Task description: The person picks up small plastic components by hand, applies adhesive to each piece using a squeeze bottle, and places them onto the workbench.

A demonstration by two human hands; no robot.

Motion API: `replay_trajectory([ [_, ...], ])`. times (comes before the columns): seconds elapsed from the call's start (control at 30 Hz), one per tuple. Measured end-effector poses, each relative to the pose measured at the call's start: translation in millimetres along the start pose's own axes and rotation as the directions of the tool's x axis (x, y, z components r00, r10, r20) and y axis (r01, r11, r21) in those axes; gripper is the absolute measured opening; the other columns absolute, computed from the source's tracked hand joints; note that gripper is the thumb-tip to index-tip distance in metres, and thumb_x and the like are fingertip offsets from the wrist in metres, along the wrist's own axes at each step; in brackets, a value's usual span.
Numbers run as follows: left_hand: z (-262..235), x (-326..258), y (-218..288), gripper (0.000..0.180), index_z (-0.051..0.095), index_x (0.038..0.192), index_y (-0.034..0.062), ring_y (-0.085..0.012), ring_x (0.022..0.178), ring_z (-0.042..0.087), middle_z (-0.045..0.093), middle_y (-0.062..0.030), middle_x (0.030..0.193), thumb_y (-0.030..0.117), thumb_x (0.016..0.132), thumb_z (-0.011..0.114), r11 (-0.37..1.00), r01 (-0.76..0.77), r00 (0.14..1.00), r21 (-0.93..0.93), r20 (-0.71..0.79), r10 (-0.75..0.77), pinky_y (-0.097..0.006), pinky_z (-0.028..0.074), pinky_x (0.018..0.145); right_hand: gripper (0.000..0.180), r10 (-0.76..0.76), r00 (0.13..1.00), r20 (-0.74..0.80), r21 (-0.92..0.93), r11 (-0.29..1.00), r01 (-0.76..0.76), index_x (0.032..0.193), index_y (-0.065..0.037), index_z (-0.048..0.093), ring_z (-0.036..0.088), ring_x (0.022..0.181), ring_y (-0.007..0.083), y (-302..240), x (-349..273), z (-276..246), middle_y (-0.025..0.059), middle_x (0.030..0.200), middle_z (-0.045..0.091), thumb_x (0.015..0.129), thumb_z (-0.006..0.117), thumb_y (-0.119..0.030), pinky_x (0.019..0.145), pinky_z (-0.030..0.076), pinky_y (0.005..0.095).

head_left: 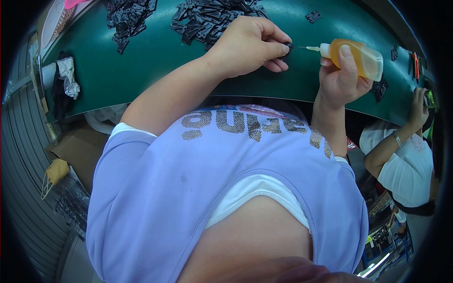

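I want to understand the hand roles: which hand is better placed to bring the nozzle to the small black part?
Right. The right hand grips the amber squeeze bottle, nozzle aimed at the small black part pinched by the left hand.

small black part (288, 46), amber squeeze bottle (357, 58) tilted, nozzle leftward

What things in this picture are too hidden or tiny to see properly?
- Small black part, head view: pinched in the left hand; the fingers cover most of it, so its shape is unclear.
- Needle tip of the amber squeeze bottle, held in the right hand: too thin to tell whether it touches the part.
- Piles of black parts: cut off by the top edge.
- Green table: its near side is hidden by the person's chest.
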State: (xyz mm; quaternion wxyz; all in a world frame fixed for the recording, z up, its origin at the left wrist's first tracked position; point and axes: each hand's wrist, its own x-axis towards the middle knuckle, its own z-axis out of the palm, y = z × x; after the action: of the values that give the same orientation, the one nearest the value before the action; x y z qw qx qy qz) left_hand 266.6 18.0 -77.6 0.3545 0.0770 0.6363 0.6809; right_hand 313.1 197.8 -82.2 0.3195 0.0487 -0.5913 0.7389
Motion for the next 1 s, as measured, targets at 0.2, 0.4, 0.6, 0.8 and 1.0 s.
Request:
replay_trajectory([
  [0.2,-1,0,4,0.020,0.060,0.103,-0.0064,-0.0203,0.075,0.069,0.066,-0.0142,0.088,0.004,0.086,0.061,1.000,0.022,1.000,-0.005,-0.012,-0.022,-0.024,0.058,0.065,0.013,0.055,0.991,0.120,0.068,0.996,-0.063,0.090,0.004,0.057,0.061,0.059,0.0121,-4,-4,8,0.0090,0.080,0.058,0.079,0.064,0.000,0.046,0.050,0.0203],
  [0.4,-2,0,3,0.019,0.060,0.102,-0.0063,-0.0205,0.074,0.070,0.066,-0.0147,0.087,0.004,0.086,0.061,1.000,0.021,1.000,0.008,-0.010,-0.021,-0.025,0.058,0.065,0.015,0.070,0.978,0.196,-0.016,0.998,-0.068,0.091,0.005,0.057,0.059,0.060,0.0111,-3,-9,8,0.0088,0.082,0.058,0.079,0.065,-0.001,0.046,0.049,0.0195],
  [0.6,-1,1,1,0.019,0.060,0.102,-0.0064,-0.0207,0.073,0.070,0.066,-0.0147,0.086,0.005,0.086,0.061,1.000,0.008,1.000,0.027,-0.008,-0.008,-0.024,0.058,0.064,0.017,0.072,0.977,0.200,-0.009,0.997,-0.072,0.091,0.005,0.058,0.059,0.060,0.0107,-2,-9,6,0.0095,0.082,0.059,0.079,0.067,-0.001,0.046,0.049,0.0190],
  [0.8,-1,1,0,0.020,0.060,0.102,-0.0067,-0.0207,0.073,0.070,0.066,-0.0144,0.085,0.005,0.086,0.061,0.999,-0.001,1.000,0.038,-0.011,0.001,-0.024,0.058,0.064,0.021,0.104,0.977,0.186,-0.045,0.994,-0.097,0.095,0.005,0.057,0.061,0.061,0.0112,-2,-10,6,0.0093,0.081,0.060,0.078,0.069,0.000,0.047,0.049,0.0186],
  [1.0,0,2,1,0.020,0.060,0.102,-0.0068,-0.0206,0.073,0.070,0.066,-0.0140,0.085,0.004,0.086,0.061,0.999,0.002,1.000,0.041,-0.017,-0.001,-0.024,0.058,0.064,0.020,0.071,0.983,0.168,-0.048,0.997,-0.064,0.097,0.003,0.057,0.061,0.059,0.0117,0,-9,7,0.0090,0.077,0.061,0.080,0.066,-0.001,0.047,0.050,0.0196],
])
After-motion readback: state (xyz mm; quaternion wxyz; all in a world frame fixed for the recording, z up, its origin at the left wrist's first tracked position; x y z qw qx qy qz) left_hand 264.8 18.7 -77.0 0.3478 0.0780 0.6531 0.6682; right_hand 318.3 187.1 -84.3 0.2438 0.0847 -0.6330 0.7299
